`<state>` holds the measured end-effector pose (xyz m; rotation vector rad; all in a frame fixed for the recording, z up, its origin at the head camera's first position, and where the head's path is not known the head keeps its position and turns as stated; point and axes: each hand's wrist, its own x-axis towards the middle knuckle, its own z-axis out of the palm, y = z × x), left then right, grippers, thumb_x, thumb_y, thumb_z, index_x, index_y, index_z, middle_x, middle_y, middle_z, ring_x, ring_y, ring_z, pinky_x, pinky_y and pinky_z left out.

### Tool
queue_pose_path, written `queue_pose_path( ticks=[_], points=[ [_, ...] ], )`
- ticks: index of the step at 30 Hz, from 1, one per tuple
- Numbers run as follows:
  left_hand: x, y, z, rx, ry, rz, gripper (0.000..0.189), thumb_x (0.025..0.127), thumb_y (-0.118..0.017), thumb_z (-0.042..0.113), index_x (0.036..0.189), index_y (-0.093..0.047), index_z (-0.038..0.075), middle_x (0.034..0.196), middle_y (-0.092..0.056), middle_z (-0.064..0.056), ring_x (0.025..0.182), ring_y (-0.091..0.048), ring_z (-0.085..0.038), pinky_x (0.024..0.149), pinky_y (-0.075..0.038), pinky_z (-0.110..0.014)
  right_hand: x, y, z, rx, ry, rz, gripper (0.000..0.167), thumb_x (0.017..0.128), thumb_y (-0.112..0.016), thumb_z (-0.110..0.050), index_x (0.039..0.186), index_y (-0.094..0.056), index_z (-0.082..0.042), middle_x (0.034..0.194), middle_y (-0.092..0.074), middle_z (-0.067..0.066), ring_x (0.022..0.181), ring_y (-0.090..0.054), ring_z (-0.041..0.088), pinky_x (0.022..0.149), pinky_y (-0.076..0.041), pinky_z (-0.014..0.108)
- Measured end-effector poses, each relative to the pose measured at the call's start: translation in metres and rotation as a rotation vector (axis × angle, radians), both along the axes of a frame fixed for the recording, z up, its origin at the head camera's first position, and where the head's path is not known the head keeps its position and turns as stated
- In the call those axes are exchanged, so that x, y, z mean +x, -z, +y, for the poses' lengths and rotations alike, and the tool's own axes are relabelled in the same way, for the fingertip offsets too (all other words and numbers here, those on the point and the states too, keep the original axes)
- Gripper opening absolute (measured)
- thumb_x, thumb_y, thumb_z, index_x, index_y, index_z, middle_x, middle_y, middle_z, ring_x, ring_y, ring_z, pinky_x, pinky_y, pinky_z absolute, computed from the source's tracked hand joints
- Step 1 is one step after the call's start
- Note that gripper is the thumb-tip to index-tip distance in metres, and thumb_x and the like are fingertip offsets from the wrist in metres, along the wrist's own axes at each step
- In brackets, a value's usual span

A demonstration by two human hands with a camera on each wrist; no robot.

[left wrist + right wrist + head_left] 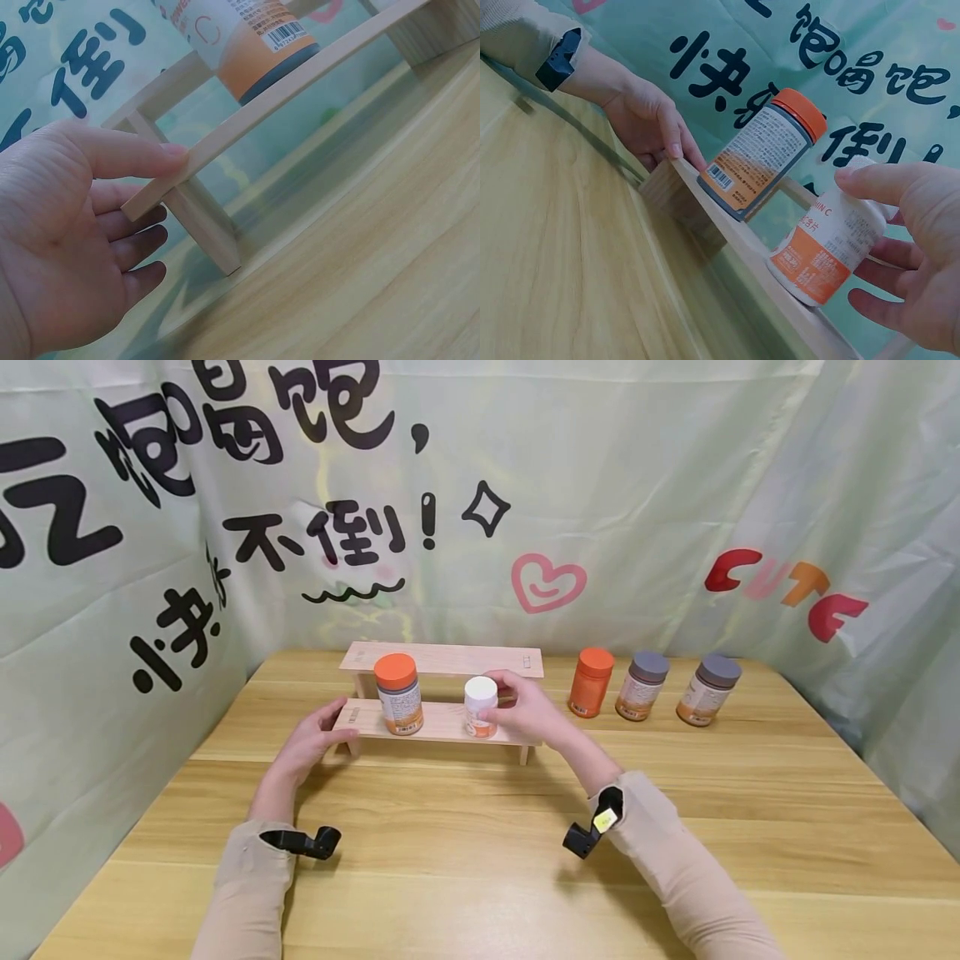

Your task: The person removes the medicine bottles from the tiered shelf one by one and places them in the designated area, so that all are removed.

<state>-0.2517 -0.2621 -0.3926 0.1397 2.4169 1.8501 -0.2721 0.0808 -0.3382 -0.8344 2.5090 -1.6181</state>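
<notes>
A two-tier wooden shelf (442,720) stands on the table. My left hand (71,225) pinches the left end of its lower board, thumb on top and fingers beneath. A grey-labelled bottle with an orange cap (400,693) stands upright toward the left of that board. Farther right on the same board, my right hand (528,708) holds a small white vitamin C bottle (829,244) with an orange lower label. The thumb lies near its white cap and the fingers reach behind it. The bottle's base is right at the board.
Right of the shelf stand an all-orange bottle (592,683) and two grey-capped bottles, the nearer one (642,686) and the farther one (708,691). Behind the wooden table (450,877) hangs a pale printed curtain (637,485).
</notes>
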Motion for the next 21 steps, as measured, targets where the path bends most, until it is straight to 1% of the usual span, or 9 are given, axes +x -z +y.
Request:
queue_pose_path(
  ticks=[7, 12, 16, 21],
  points=[
    [0.001, -0.001, 0.001, 0.012, 0.001, -0.003, 0.078, 0.087, -0.062, 0.008, 0.146, -0.012, -0.004, 0.152, -0.008, -0.023, 0.138, -0.01, -0.034, 0.111, -0.01, -0.045, -0.001, 0.003, -0.001, 0.018, 0.031, 0.014, 0.046, 0.079, -0.072, -0.008, 0.119, -0.054, 0.004, 0.105, -0.061, 0.016, 0.094, -0.058, 0.028, 0.083, -0.048, 0.037],
    [0.002, -0.002, 0.002, 0.006, 0.001, -0.006, 0.078, 0.088, -0.062, 0.008, 0.146, -0.012, -0.004, 0.152, -0.008, -0.023, 0.138, -0.01, -0.034, 0.111, -0.01, -0.045, 0.0, 0.003, 0.004, 0.005, 0.042, 0.039, 0.043, 0.08, -0.071, -0.007, 0.117, -0.054, 0.005, 0.105, -0.061, 0.017, 0.093, -0.058, 0.03, 0.083, -0.048, 0.038],
    [0.002, -0.002, 0.002, 0.001, -0.002, -0.007, 0.078, 0.088, -0.062, 0.009, 0.146, -0.012, -0.004, 0.152, -0.008, -0.023, 0.138, -0.009, -0.034, 0.111, -0.01, -0.045, 0.001, -0.002, 0.012, 0.002, 0.065, 0.022, 0.044, 0.08, -0.071, -0.007, 0.119, -0.053, 0.005, 0.107, -0.06, 0.017, 0.096, -0.058, 0.031, 0.085, -0.048, 0.039],
    [0.002, -0.001, 0.001, -0.012, -0.006, -0.009, 0.078, 0.088, -0.062, 0.01, 0.146, -0.013, -0.003, 0.152, -0.008, -0.022, 0.138, -0.01, -0.035, 0.111, -0.01, -0.046, 0.002, -0.008, 0.024, 0.025, 0.087, -0.009, 0.046, 0.081, -0.07, -0.011, 0.121, -0.053, 0.002, 0.108, -0.059, 0.016, 0.098, -0.057, 0.029, 0.083, -0.047, 0.038]
  ],
)
